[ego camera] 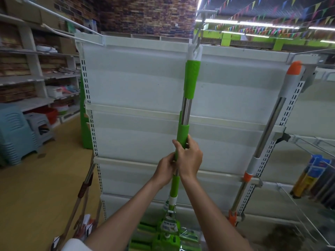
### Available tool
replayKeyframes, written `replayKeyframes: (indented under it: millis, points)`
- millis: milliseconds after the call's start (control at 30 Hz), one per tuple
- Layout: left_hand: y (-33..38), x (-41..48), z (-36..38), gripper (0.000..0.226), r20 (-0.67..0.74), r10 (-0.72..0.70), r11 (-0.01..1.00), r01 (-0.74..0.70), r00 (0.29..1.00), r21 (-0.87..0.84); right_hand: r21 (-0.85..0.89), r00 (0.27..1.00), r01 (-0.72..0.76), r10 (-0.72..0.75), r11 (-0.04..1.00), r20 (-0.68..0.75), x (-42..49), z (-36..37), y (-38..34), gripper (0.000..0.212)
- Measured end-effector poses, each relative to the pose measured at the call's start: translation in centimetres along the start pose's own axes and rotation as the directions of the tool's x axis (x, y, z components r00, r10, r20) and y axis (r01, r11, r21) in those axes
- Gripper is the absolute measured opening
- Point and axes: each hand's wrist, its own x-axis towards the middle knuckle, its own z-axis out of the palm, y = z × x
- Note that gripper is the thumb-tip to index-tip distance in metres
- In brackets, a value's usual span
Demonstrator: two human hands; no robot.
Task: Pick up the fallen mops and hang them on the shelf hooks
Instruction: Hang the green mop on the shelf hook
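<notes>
A green mop stands upright in front of the white shelf back panel. Its white top loop sits at a metal hook that juts out from the shelf top. My right hand grips the lower green sleeve of the handle. Just below it, my left hand is closed around the same handle. The green mop head is at the bottom of the view. An orange-and-grey mop hangs at the shelf's right edge. At the left, a brown-handled mop leans against the shelf.
Long hook arms reach out from the shelf top at upper left. Stacked blue and grey plastic stools stand on the wooden floor at left. Wire shelves with bottles fill the right side. Side shelves with goods line the left wall.
</notes>
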Motion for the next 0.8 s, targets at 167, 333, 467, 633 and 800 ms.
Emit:
replayKeyframes:
  millis: [167,333,467,633,800]
  points:
    - [-0.2,1.5,-0.5,0.029,0.044,0.025,0.999,-0.026,0.999,0.030,-0.004,1.000,-0.021,0.020,1.000,-0.016,0.9,1.0,0.4,0.020]
    - [-1.1,3.4,-0.6,0.028,0.101,-0.023,0.995,0.032,0.995,-0.095,-0.030,0.999,-0.020,0.019,0.999,-0.046,1.8,2.1,0.6,0.021]
    - [-1.3,4.5,-0.6,0.030,0.088,-0.091,0.984,0.104,0.992,-0.148,-0.053,0.998,-0.027,0.024,0.998,-0.052,2.7,2.9,1.4,0.022]
    - [-2.0,6.1,-0.4,0.024,0.057,-0.140,0.978,0.147,0.988,-0.148,-0.060,0.998,-0.011,0.008,0.998,-0.055,3.6,3.2,2.0,0.020]
    - [-2.5,7.0,-0.2,0.023,0.067,-0.125,0.979,0.134,0.990,-0.155,-0.078,0.999,-0.003,-0.001,0.997,-0.053,4.5,3.8,2.6,0.020]
